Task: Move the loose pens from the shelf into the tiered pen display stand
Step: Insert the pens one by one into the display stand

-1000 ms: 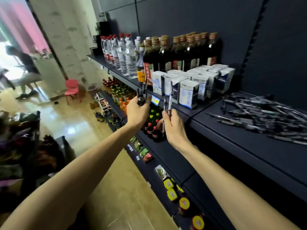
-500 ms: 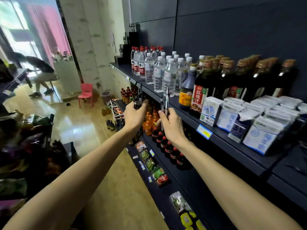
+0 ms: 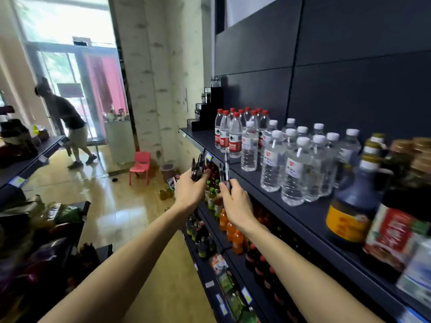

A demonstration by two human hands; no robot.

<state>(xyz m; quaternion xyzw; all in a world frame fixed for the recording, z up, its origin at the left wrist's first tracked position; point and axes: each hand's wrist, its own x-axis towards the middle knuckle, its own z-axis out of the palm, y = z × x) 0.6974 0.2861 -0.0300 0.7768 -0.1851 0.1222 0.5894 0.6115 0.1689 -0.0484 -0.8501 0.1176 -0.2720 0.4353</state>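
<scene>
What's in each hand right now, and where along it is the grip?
The left hand holds a bunch of dark pens by their lower ends. The right hand holds a few pens low on their barrels, tips pointing up.

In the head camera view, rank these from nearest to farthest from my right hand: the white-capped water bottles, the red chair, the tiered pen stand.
From the right hand:
1. White-capped water bottles, on the shelf just to its right.
2. Red chair, on the floor to the left, beyond both hands.
3. Tiered pen stand, at the shelf's far end.
</scene>
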